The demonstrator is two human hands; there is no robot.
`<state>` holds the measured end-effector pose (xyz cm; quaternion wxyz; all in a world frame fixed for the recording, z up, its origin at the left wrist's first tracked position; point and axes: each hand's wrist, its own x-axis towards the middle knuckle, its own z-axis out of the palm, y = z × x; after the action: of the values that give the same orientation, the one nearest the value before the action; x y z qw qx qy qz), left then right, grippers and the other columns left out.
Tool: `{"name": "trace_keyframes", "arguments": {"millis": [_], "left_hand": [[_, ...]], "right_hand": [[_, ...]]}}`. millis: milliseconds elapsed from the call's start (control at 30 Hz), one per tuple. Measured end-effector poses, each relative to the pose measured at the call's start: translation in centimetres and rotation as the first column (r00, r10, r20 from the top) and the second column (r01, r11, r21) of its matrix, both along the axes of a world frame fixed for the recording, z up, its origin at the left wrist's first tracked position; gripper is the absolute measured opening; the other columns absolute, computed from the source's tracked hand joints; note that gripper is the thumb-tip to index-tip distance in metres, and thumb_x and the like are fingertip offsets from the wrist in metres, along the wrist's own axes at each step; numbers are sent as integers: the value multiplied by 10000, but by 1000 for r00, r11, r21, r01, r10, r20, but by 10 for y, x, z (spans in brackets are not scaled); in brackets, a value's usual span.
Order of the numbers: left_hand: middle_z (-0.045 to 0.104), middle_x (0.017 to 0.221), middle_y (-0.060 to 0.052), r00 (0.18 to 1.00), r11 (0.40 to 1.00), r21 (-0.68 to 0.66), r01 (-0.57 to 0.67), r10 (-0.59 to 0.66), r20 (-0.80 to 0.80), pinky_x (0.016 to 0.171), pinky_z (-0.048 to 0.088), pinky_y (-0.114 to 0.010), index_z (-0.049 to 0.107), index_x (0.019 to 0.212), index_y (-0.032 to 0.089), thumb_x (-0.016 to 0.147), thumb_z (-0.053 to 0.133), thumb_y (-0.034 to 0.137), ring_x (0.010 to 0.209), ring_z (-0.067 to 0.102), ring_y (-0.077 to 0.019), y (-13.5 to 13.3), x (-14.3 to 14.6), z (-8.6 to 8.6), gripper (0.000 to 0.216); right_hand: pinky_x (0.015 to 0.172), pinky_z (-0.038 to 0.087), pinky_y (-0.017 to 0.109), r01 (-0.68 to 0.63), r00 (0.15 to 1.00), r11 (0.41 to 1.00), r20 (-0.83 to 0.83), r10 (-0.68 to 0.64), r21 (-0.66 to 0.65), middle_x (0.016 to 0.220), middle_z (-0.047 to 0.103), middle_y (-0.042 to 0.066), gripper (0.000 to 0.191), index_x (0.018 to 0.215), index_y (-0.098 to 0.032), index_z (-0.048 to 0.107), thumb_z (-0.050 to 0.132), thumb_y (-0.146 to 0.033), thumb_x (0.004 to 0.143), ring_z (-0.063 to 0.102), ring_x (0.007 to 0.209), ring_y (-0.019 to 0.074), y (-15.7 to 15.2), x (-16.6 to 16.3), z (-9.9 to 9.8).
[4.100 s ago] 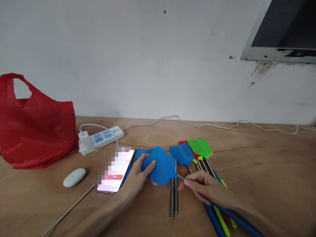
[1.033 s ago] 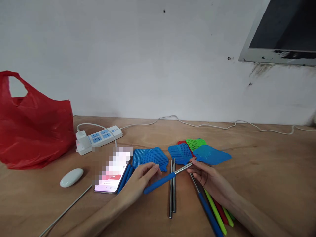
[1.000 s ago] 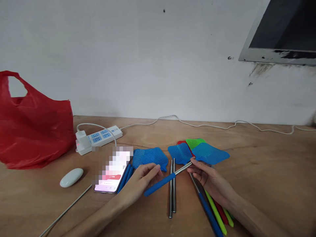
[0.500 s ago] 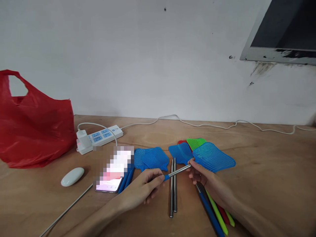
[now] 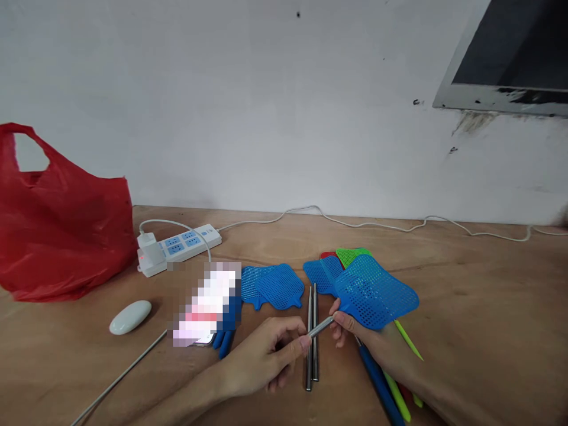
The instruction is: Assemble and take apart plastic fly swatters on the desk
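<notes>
swatter: blue perforated plastic head [image 5: 377,290] on slim silver metal rod [image 5: 321,326], held slanted above desk [image 5: 497,307] between both hands
right hand [image 5: 362,332]: pinching rod at head's neck
left hand [image 5: 270,358]: thumb and fingers pinching rod's lower end
below rod: two loose silver metal tubes [image 5: 309,370], side by side
right pile: blue, red, green swatter heads [image 5: 352,257], partly behind held head; blue and yellow-green handles [image 5: 396,399] nearer
left pile: two overlapping blue mesh heads [image 5: 280,288], beside pixelated lit phone [image 5: 213,302]
farther left: white power strip [image 5: 189,242], red plastic bag [image 5: 66,236]
</notes>
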<state>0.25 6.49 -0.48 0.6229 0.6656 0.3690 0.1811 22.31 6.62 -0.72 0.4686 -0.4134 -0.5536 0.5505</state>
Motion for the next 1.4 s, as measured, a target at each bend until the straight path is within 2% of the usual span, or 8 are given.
{"name": "trace_keyframes", "arguments": {"millis": [200, 333, 567, 833, 1033, 1233, 1300, 1400], "left_hand": [[437, 479, 106, 998, 998, 35, 44, -45, 37, 313, 284, -125, 458, 833, 214, 956, 420, 646, 341, 362, -55, -6, 3, 10, 451], [422, 460, 111, 1000, 998, 59, 12, -13, 20, 314, 263, -133, 395, 767, 228, 932, 417, 692, 333, 340, -55, -2, -1, 7, 493], [392, 429, 122, 1000, 998, 61, -9, 9, 0, 322, 224, -145, 475, 827, 209, 930, 416, 695, 319, 297, -56, 4, -3, 1, 500], [402, 467, 110, 999, 996, 79, -31, 30, 11, 356, 249, -150, 519, 828, 194, 942, 439, 657, 361, 328, -56, -1, -1, 5, 484], [384, 452, 113, 999, 998, 43, -49, 49, -3, 353, 264, -144, 529, 853, 196, 942, 455, 637, 370, 345, -68, 1, -2, 1, 455], [460, 509, 80, 985, 998, -7, -64, 62, -163, 354, 321, -165, 564, 890, 191, 920, 450, 656, 399, 413, -93, 3, -4, 5, 481], [428, 507, 85, 979, 998, 21, -67, 70, -192, 375, 316, -179, 576, 890, 194, 935, 440, 634, 410, 393, -99, 3, -4, 6, 462], [458, 597, 54, 975, 977, 209, -48, 91, -200, 514, 367, -211, 628, 863, 193, 974, 423, 576, 541, 446, -118, 3, -6, 3, 448]], "right_hand": [[523, 540, 269, 125, 991, 991, -45, -122, 53, 582, 656, -22, 300, 816, -235, 692, 792, -504, 727, 609, 494, 152, 1, 3, 5], [469, 524, 249, 245, 959, 969, -146, -241, 10, 586, 651, -14, 341, 782, -208, 700, 832, -506, 681, 597, 490, 141, 14, 11, 2], [466, 505, 231, 214, 952, 973, -204, -228, -86, 633, 662, -1, 319, 800, -188, 726, 844, -465, 693, 604, 538, 136, 20, 14, -1], [473, 499, 238, 189, 957, 978, -206, -203, -88, 648, 672, 11, 335, 828, -194, 746, 813, -504, 721, 615, 561, 150, 15, 9, -1], [448, 477, 221, 269, 894, 944, -316, -319, -193, 582, 662, 8, 390, 753, -183, 734, 851, -537, 640, 593, 519, 140, 19, 9, 3], [457, 475, 230, 389, 828, 902, -358, -431, -187, 574, 665, -3, 326, 720, -193, 696, 854, -473, 661, 598, 515, 140, 21, 12, 2], [454, 473, 242, 428, 805, 887, -372, -461, -171, 573, 669, 2, 330, 677, -201, 659, 845, -474, 668, 602, 513, 147, 23, 13, 3], [453, 463, 245, 467, 787, 875, -389, -478, -131, 588, 674, 4, 328, 652, -207, 627, 850, -446, 672, 603, 512, 146, 24, 14, 3]]}}
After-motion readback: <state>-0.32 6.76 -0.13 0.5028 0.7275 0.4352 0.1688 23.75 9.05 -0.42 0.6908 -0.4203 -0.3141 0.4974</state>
